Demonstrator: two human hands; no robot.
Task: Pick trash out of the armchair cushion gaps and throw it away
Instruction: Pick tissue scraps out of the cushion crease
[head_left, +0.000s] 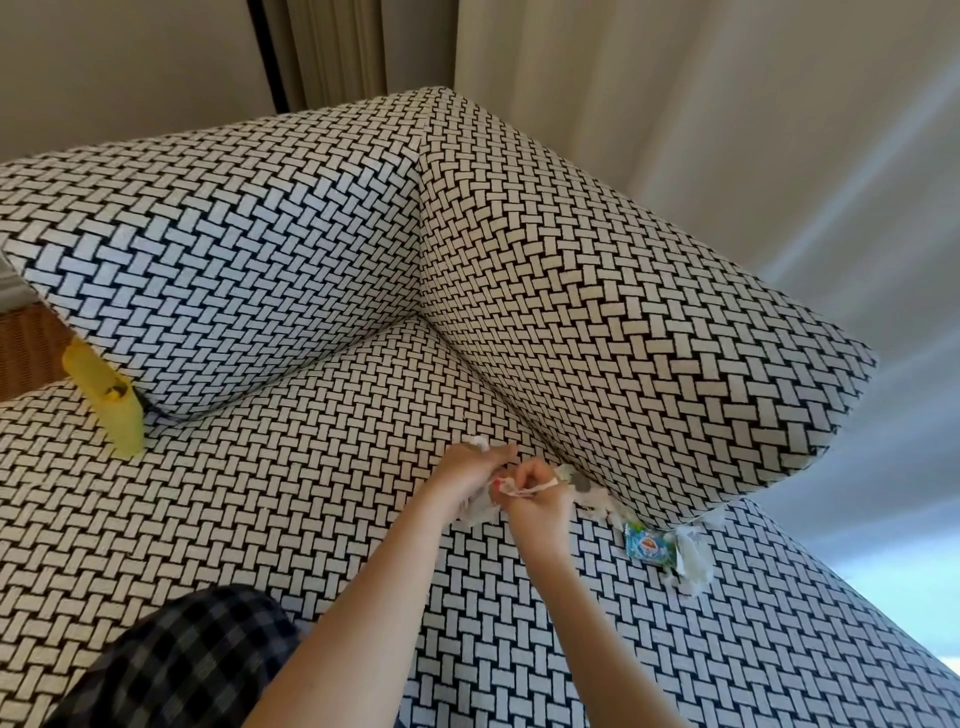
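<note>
Close view from my remote feed, looking down at two bare hands working at a chair seam. The fingers (525, 474) of the right hand (537, 501) are curled tight, pinching a thin crumpled white paper scrap (511, 488) that stretches across to the left hand (467, 470). The left hand is closed in a loose fist around a wad of white tissue (477, 442), which pokes out above and below the knuckles. The two hands touch each other.

Both hands sit right at the gap where the woven black-and-white seat cushion (311, 467) meets the matching side cushion (623, 338). That gap runs diagonally, from the chair's back corner down toward the lower right of the view.

More trash lies along the same line, all on the far side of the right hand. First come small grey and white paper bits (583, 486), just beside the fingers. Further on is a blue and green printed wrapper (647, 545), then a clump of shredded white tissue (691, 553) at the gap's front end. I judge the right hand the nearer one for these (the left is full already).

Well apart, at the far left gap, a yellow plastic piece (106, 405) stands wedged under the back cushion (234, 260). Dark checked clothing (182, 665) fills the bottom left corner.
</note>
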